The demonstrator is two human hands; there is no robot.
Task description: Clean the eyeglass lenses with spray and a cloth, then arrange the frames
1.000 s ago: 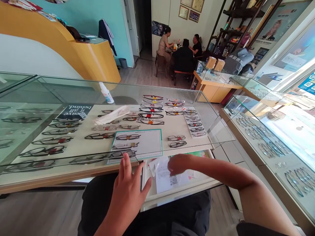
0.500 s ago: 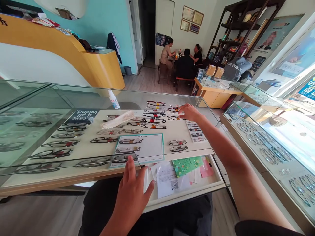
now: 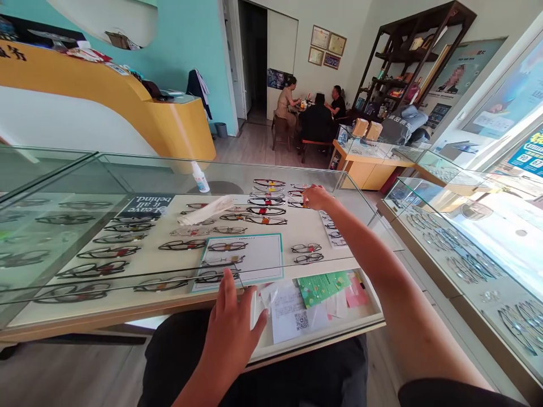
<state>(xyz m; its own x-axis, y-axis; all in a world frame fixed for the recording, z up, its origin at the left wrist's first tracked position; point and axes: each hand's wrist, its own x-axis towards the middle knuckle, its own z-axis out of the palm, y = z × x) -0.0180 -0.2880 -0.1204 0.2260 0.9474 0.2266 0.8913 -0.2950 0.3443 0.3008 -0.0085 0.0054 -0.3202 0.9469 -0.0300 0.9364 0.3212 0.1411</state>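
My right hand reaches to the far right of the glass display counter. Its bent fingers close at the right end of a pair of eyeglasses in a short column; the fingertips are partly hidden. Left of that column runs another of dark-framed eyeglasses with coloured tags. My left hand is open, fingers spread, holding nothing, by the counter's front edge and the left end of a pulled-out drawer. Papers and a green leaflet lie in the drawer.
A white spray bottle stands near the back, by a crumpled pale cloth or wrapper. More eyeglasses fill the left side. Another glass showcase stands at right. Several people sit around a far table.
My right hand has shifted slightly left and down, and its fingers now meet the end of the eyeglasses. My left hand stays almost still. The camera view has tilted a little.
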